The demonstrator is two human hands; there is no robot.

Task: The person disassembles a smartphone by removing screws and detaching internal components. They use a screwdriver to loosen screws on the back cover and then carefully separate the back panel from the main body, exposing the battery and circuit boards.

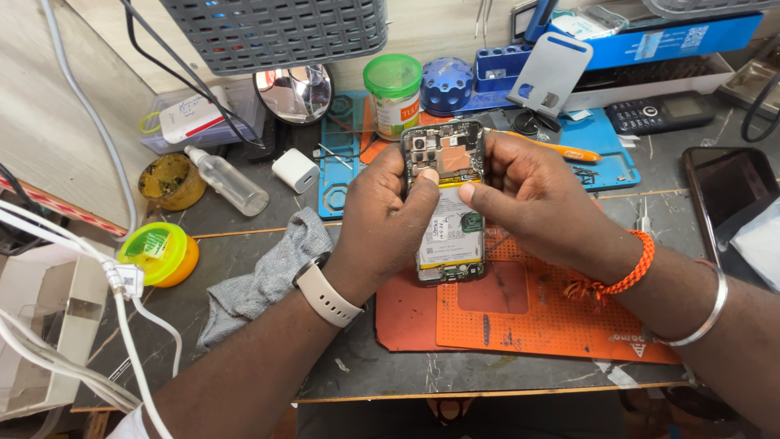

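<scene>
Both thumbs press on the pale, flat battery of an opened phone (445, 203) — back cover off, copper-toned shield and circuit board bare at its top end. The left hand (388, 219) clasps its left edge, the right hand (532, 203) its right edge, holding it just above an orange perforated silicone mat (536, 313) (rubbery, dotted with small holes). Left of the grip lies a crumpled grey cloth (264, 276); behind it, a green-lidded jar (394, 93) and a blue mat (613, 158).
</scene>
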